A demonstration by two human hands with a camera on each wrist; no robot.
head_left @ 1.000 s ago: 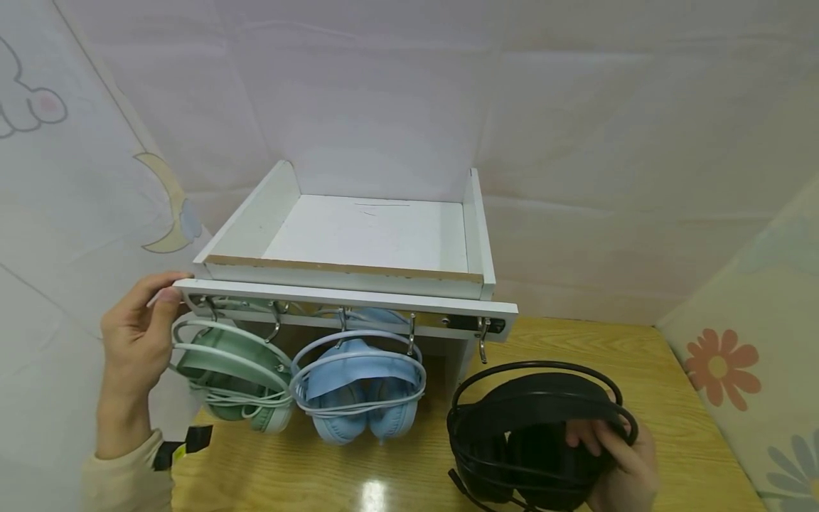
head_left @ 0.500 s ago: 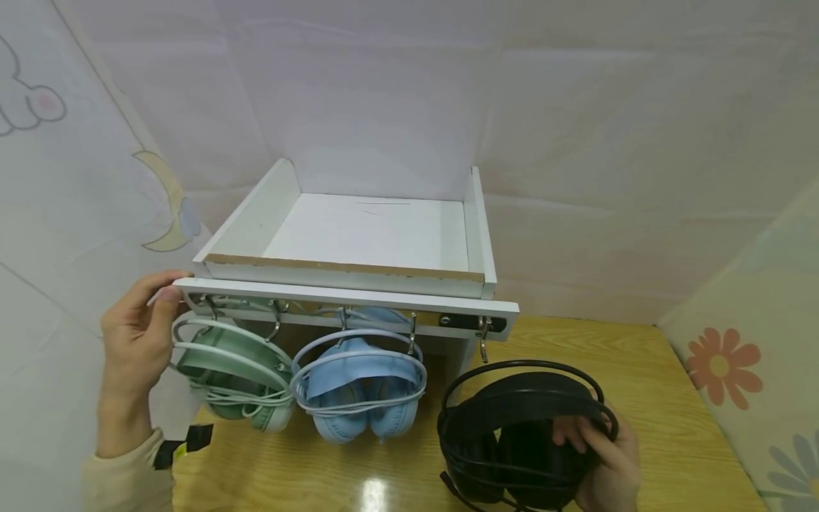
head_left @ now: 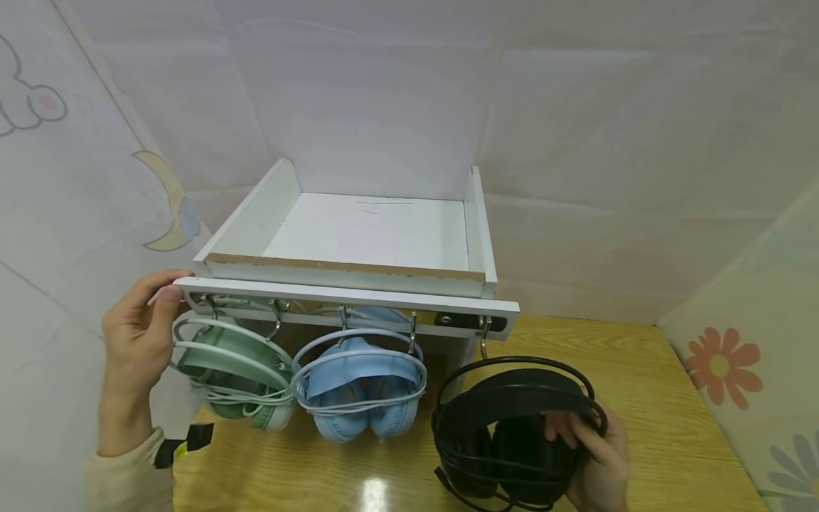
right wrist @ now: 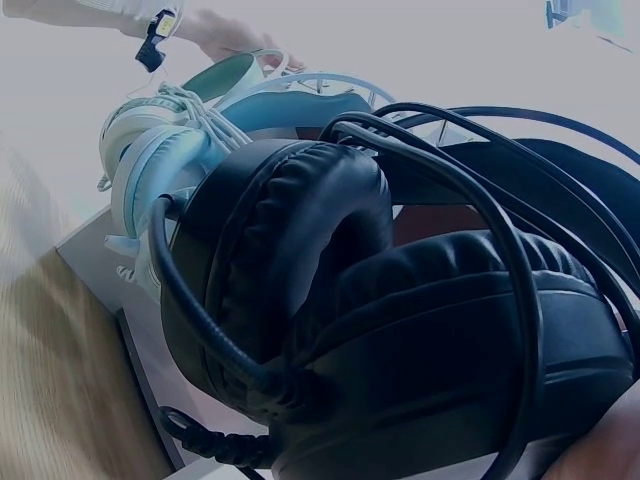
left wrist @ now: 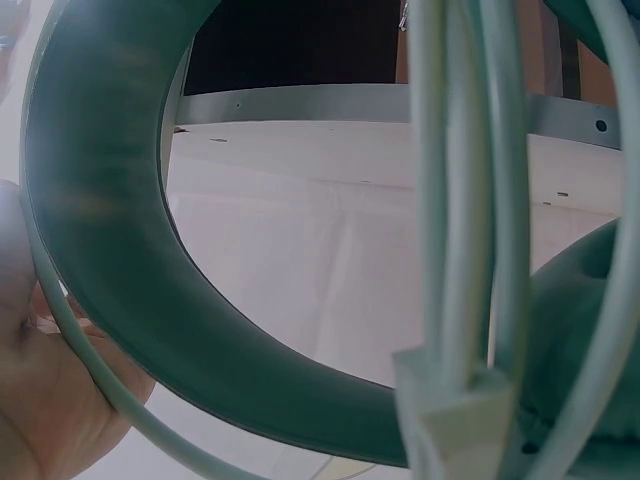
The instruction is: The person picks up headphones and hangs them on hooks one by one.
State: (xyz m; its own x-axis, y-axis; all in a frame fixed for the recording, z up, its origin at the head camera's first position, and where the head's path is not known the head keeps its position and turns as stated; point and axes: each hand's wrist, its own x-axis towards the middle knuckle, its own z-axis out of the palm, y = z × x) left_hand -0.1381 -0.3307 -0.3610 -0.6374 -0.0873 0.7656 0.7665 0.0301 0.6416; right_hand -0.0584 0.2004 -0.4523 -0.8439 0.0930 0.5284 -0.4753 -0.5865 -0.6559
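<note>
A white hook rail (head_left: 358, 293) runs along the front of a white shelf. My left hand (head_left: 136, 338) pinches its left end, thumb in front. My right hand (head_left: 603, 451) grips black headphones (head_left: 521, 398) by the right ear cup. Their thin headband hoop lies just under the rightmost hook (head_left: 484, 338); whether it touches the hook I cannot tell. Green headphones (head_left: 237, 352) hang below my left hand, and blue headphones (head_left: 361, 363) hang in the middle. In the right wrist view the black ear cups (right wrist: 450, 350) and looped cable fill the foreground.
The white shelf (head_left: 365, 231) has raised sides and stands against a pale cloth backdrop (head_left: 608, 142). Beneath the headphones spreads a wooden tabletop (head_left: 672, 398). A microphone boom (right wrist: 215, 438) sticks out from the black headphones.
My right hand has carried the black headphones leftward and slightly up, bringing the hoop under the rightmost hook. My left hand stays on the rail.
</note>
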